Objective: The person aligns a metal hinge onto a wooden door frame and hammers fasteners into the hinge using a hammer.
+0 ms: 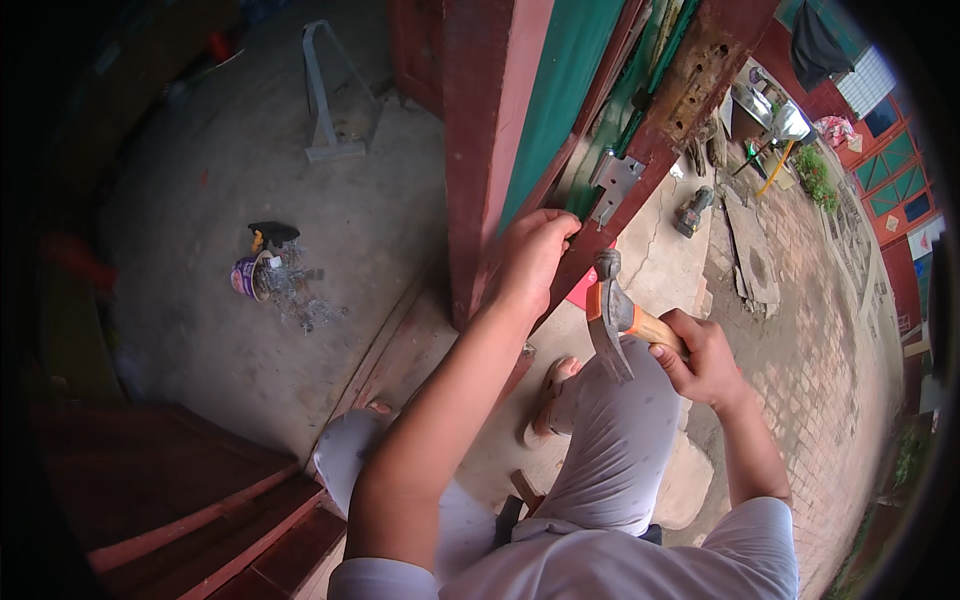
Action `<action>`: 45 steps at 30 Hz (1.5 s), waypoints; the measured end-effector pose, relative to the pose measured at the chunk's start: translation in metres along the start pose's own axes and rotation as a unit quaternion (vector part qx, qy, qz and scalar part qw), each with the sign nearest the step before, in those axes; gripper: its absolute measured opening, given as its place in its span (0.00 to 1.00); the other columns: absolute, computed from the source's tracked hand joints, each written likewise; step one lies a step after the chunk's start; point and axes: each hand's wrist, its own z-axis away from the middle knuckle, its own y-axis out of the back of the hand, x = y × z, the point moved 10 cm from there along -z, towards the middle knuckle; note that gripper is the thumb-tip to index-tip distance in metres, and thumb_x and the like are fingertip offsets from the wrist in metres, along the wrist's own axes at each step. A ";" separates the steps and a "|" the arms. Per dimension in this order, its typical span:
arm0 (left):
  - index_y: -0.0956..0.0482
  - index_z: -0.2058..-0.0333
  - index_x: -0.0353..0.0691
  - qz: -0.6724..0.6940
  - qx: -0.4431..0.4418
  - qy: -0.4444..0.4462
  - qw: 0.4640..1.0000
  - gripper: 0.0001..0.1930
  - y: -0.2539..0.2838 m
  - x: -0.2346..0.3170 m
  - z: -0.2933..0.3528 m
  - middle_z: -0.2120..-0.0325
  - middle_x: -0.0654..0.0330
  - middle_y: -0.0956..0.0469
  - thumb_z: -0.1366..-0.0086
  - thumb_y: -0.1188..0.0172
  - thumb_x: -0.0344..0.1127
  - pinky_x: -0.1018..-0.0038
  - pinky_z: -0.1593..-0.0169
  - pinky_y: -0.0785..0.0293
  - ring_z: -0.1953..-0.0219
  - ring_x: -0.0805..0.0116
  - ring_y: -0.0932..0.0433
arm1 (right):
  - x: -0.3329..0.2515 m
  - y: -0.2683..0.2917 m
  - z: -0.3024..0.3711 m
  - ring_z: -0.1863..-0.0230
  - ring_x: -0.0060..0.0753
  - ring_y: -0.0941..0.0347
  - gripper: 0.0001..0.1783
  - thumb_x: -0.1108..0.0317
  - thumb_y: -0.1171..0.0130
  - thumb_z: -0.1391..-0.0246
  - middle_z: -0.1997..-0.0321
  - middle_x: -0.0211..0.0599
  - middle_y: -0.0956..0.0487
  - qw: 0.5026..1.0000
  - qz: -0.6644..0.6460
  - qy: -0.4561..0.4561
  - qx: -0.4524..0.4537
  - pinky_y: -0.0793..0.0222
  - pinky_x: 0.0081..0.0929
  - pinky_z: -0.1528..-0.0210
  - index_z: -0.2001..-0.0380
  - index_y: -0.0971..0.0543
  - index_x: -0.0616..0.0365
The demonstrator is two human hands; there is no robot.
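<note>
My right hand (700, 358) is wrapped round the wooden handle of a claw hammer (608, 318). The hammer's head is up in front of my knee, apart from the door edge. My left hand (535, 255) is closed at the red wooden edge (690, 100) of a green-panelled door, fingers pressed together. Whatever its fingertips hold, if anything, is hidden. Just above that hand, a bare metal plate with holes (617, 188), like a hinge leaf, sits on the edge. Old holes and worn wood show higher up.
On the floor at left, a purple tub (246, 277) lies tipped with many small metal pieces (298, 290) spilled beside it. Behind stands a grey metal frame (325, 110). At right are a power tool (694, 210), a flat board (752, 255) and brick paving (800, 350).
</note>
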 end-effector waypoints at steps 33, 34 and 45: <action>0.31 0.55 0.37 -0.358 0.017 -0.289 0.888 0.21 -0.009 0.003 0.024 0.60 0.51 0.29 0.50 0.39 0.27 0.60 0.50 0.35 0.55 0.50 0.30 | -0.010 -0.006 -0.022 0.82 0.44 0.29 0.14 0.60 0.38 0.49 0.82 0.43 0.27 0.999 0.034 -0.005 0.009 0.34 0.34 0.76 0.67 0.25 0.59; 0.30 0.55 0.37 -0.368 0.010 -0.302 0.880 0.21 -0.010 0.003 0.025 0.59 0.51 0.29 0.50 0.40 0.27 0.60 0.50 0.35 0.55 0.50 0.30 | -0.010 -0.004 -0.024 0.82 0.45 0.29 0.14 0.60 0.38 0.49 0.82 0.42 0.26 0.999 0.050 -0.002 0.017 0.34 0.35 0.76 0.67 0.25 0.59; 0.28 0.58 0.38 -0.383 -0.004 -0.286 0.878 0.18 -0.006 -0.010 0.017 0.60 0.53 0.28 0.48 0.37 0.35 0.60 0.52 0.35 0.56 0.51 0.30 | -0.009 -0.004 -0.032 0.80 0.45 0.28 0.15 0.57 0.36 0.51 0.79 0.41 0.25 0.994 0.105 0.011 0.025 0.33 0.34 0.76 0.68 0.25 0.57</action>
